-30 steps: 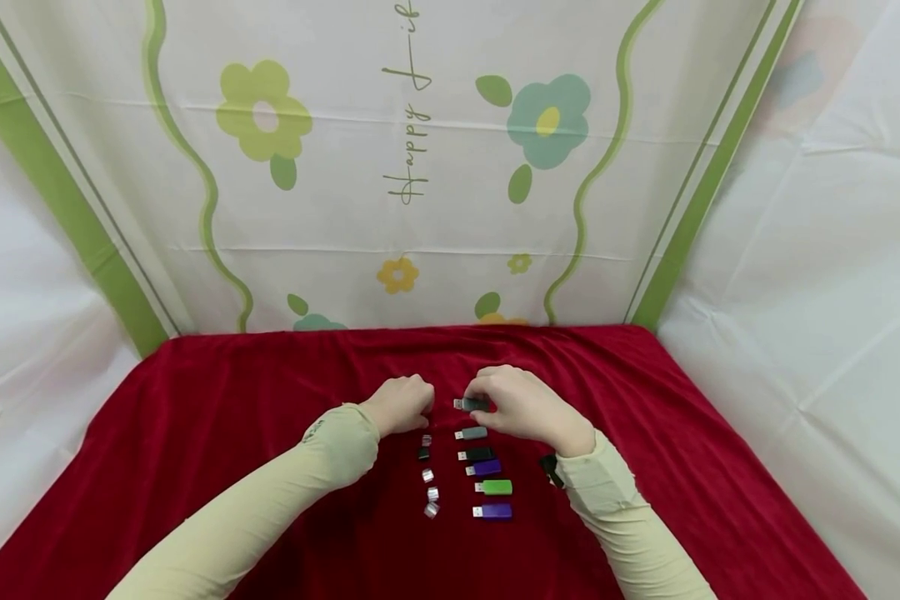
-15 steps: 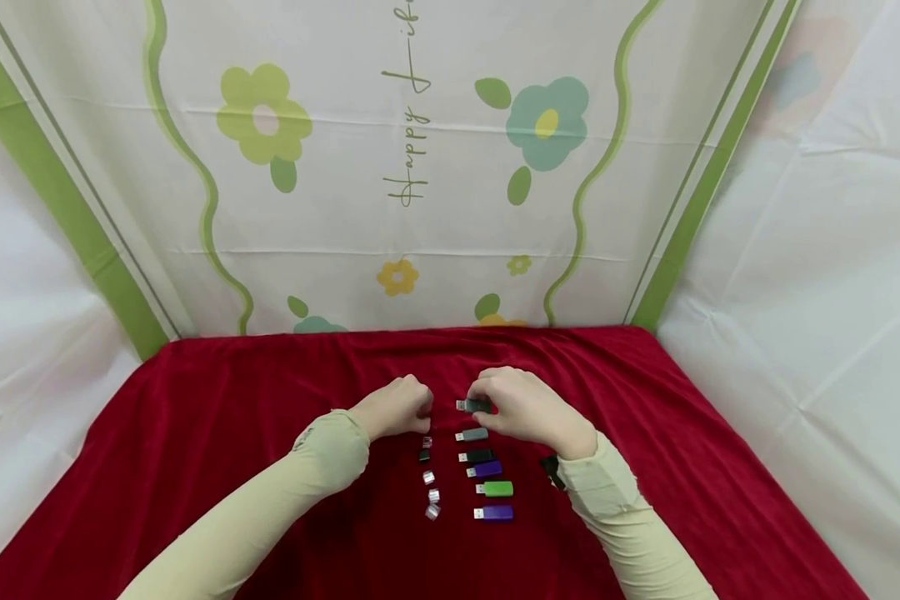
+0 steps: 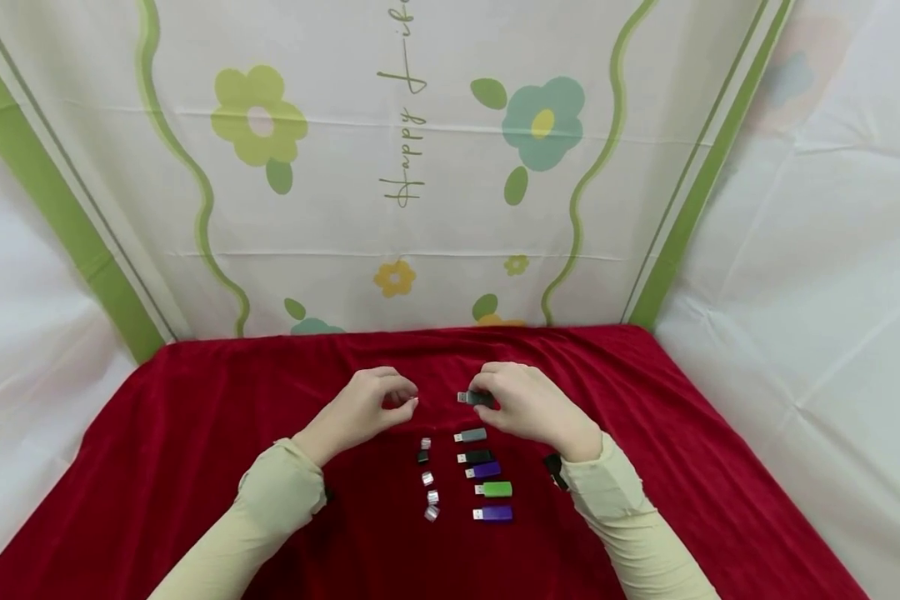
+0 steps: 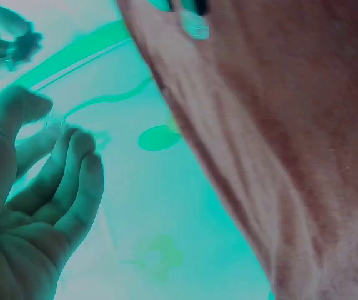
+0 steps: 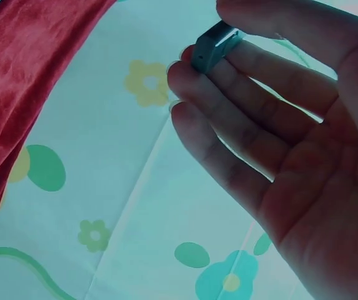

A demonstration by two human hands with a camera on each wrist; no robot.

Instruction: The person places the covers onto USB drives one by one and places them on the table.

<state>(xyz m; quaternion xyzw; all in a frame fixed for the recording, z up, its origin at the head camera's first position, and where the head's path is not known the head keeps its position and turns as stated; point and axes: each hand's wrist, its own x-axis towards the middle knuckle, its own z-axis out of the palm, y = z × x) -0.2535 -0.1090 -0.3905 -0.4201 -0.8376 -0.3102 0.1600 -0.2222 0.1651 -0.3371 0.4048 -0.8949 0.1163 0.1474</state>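
Between thumb and fingers, my right hand pinches a grey USB stick, its metal plug pointing left; the right wrist view shows the stick's body at the fingertips. My left hand is raised to its left, thumb and index finger pinching a small see-through cap, barely visible. The two hands are apart. Below my right hand lies a column of USB sticks: grey, black, purple, green and another purple stick.
Left of the sticks runs a column of small caps: a clear cap, a black cap and several more clear ones. All lie on a red cloth over the table. A flower-printed curtain rises behind the table's far edge.
My left hand has moved up and left from above the caps, lifting a small clear cap. My right hand, still holding the grey stick, has barely moved.
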